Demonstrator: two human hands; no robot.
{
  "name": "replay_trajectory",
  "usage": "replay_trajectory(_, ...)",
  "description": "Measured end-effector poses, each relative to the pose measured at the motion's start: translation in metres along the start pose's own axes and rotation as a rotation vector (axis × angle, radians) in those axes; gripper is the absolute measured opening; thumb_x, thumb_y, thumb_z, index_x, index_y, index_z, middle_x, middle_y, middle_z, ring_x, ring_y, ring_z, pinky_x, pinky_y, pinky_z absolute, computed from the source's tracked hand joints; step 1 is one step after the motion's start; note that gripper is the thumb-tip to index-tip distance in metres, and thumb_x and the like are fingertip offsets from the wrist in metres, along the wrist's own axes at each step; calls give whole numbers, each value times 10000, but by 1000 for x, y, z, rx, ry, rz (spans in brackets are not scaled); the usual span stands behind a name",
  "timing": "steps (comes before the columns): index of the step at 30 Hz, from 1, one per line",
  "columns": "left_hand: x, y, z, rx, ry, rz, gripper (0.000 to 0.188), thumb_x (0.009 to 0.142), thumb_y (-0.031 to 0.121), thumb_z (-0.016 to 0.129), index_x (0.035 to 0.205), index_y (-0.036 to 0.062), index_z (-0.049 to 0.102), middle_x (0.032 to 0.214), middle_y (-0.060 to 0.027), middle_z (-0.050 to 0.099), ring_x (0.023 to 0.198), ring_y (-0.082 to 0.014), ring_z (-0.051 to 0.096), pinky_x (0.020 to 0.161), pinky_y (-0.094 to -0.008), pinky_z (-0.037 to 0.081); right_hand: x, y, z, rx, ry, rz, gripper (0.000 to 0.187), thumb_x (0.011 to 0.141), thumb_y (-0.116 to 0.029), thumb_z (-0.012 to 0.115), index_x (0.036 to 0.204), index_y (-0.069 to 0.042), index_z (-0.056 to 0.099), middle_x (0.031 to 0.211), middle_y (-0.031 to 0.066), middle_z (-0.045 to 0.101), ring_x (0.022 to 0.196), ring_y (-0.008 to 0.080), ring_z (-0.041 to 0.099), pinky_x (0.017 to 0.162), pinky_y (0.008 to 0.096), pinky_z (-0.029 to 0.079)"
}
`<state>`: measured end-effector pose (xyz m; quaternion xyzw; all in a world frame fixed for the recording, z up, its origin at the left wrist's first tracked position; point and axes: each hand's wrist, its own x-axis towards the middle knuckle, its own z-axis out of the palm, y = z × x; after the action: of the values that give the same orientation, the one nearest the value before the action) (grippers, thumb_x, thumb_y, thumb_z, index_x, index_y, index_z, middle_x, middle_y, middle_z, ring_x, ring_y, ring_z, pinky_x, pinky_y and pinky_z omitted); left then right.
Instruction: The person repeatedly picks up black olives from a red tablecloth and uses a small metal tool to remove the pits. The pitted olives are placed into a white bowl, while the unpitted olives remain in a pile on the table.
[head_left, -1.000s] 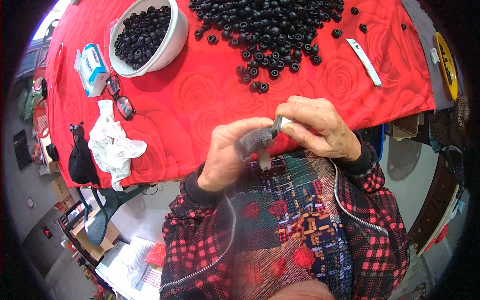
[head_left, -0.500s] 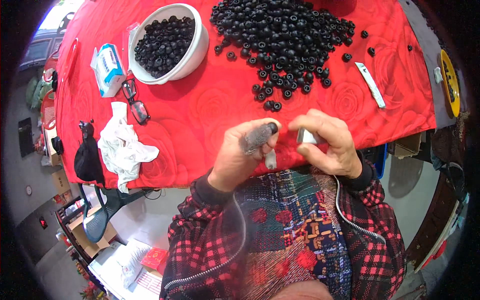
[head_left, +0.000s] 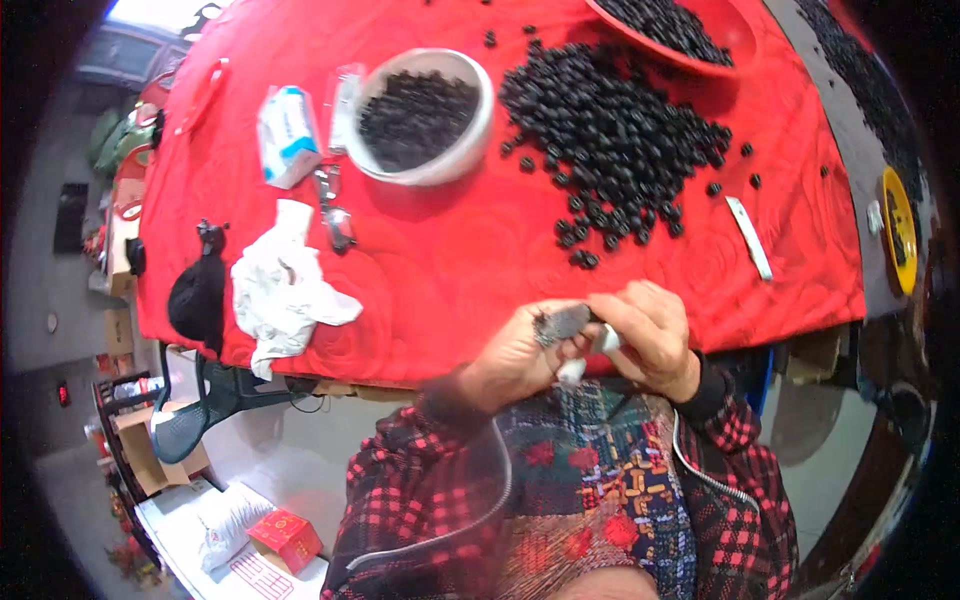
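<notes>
My left hand (head_left: 518,350) is closed in front of my chest, its thumb wearing a worn grey cover (head_left: 563,325). At that thumb's tip it pinches a small black round part, now mostly hidden by my right fingers. A white wrap (head_left: 571,372) covers one of its fingertips. My right hand (head_left: 655,340) meets the left one, fingers bent around a small white tool (head_left: 608,340); its working end is hidden. Beyond my hands lies a big pile of black round parts (head_left: 625,140) like small caps. A white bowl (head_left: 482,130) full of them stands to its left.
Far right, a red basin (head_left: 745,40) holds more black parts. A white strip (head_left: 749,238) lies at the right. Left are a blue-white packet (head_left: 288,140), glasses (head_left: 338,215), a white cloth (head_left: 285,285) and a black pouch (head_left: 197,305). A yellow tray (head_left: 892,230) sits beyond the table's right edge.
My right hand has come in from the right, and its fingers now touch the black part at my left thumb. The view has shifted, so the table's things appear lower.
</notes>
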<state>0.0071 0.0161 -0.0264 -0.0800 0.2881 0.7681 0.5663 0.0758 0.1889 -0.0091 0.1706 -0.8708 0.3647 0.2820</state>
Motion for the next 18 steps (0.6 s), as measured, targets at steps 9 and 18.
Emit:
replay_trajectory(9,0,-6,2,272,61,337,203,921,81,554,1078,-16,639,924,-88,668,760,-123,618,643,-232,501,6,-8,-4,169,21,116,268,768,-61,654,1011,3,563,720,114,509,582,278,526,521,378,404)
replay_trajectory(18,-19,9,26,744,43,397,218,908,55,568,1107,-17,622,893,-16,600,794,-75,563,677,-218,460,-1,-7,-21,300,-106,386,198,872,-107,567,1042,-7,557,840,152,573,744,340,598,625,389,462)
